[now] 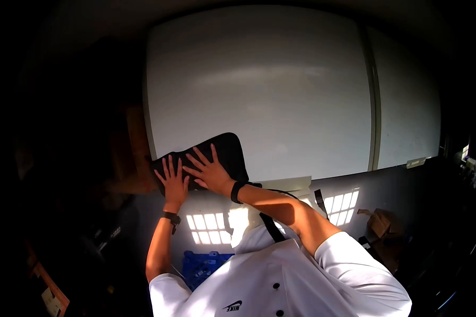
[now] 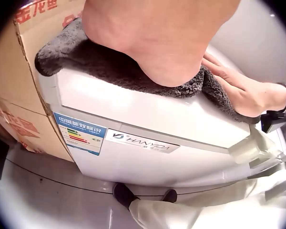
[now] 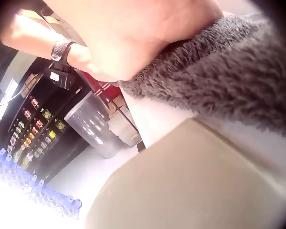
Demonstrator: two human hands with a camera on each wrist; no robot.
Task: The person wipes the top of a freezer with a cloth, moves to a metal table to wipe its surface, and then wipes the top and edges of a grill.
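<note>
The cloth is charcoal grey (nearly black in the head view), the cabinet white, its label blue and white with green, yellow and red bars, the carton brown with red characters, the shirt white with a black logo, the crate blue.

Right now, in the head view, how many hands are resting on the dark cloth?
2: the left hand, fingers spread on the left part of the dark cloth, and the right hand, just right of it. No others show.
</note>
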